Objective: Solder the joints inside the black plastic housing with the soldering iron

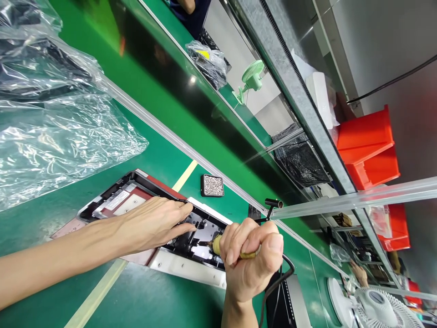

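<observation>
A right hand grips an electric screwdriver, fingers closed round it, tip in an opened panel assembly on the green tabletop. The left hand, fingers flat and holding nothing, steadies it near the tabletop's rail edge. Fastening appears underway; the next screw calls for square alignment.

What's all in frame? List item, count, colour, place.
panel: 1, black with red and white parts, flat on the bench under both hands
small tray: 1, black, full of silvery bits, beyond the panel
plastic bags: several, clear, far left
bench: 1, green with pale stripes
belt: 1, glossy black, beyond the bench rail
desk fan: 1, mint green, far side of the belt
bins: several, red, right
white fan: 1, bottom right corner
left hand: 1, fingers pressed on the panel
right hand: 1, fisted round a yellowish corded tool, tip at the panel
</observation>
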`<move>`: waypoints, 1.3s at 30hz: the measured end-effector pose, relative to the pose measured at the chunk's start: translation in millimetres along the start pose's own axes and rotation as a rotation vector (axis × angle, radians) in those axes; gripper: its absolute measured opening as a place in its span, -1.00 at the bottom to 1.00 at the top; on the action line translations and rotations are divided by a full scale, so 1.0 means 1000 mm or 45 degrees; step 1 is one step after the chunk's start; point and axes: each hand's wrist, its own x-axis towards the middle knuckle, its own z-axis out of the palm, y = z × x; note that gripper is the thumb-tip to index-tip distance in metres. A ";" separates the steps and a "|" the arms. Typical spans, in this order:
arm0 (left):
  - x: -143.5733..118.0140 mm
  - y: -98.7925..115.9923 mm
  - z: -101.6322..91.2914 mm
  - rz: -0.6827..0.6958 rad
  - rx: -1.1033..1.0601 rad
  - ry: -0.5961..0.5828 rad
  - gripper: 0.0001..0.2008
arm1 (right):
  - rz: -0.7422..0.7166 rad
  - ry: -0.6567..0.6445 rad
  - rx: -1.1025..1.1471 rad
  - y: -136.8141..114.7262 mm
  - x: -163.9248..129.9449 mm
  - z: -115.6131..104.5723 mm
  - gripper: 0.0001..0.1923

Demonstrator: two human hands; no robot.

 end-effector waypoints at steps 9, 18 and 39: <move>-0.001 -0.001 0.001 0.044 0.017 0.024 -0.50 | -0.006 -0.039 0.006 -0.001 0.000 -0.001 -0.37; -0.002 -0.011 0.013 0.122 -0.022 0.140 -0.53 | -0.005 -0.021 -0.011 0.000 0.001 0.001 -0.35; -0.003 -0.015 0.012 0.121 -0.064 0.151 -0.55 | -0.008 -0.040 -0.043 -0.003 0.003 0.000 -0.38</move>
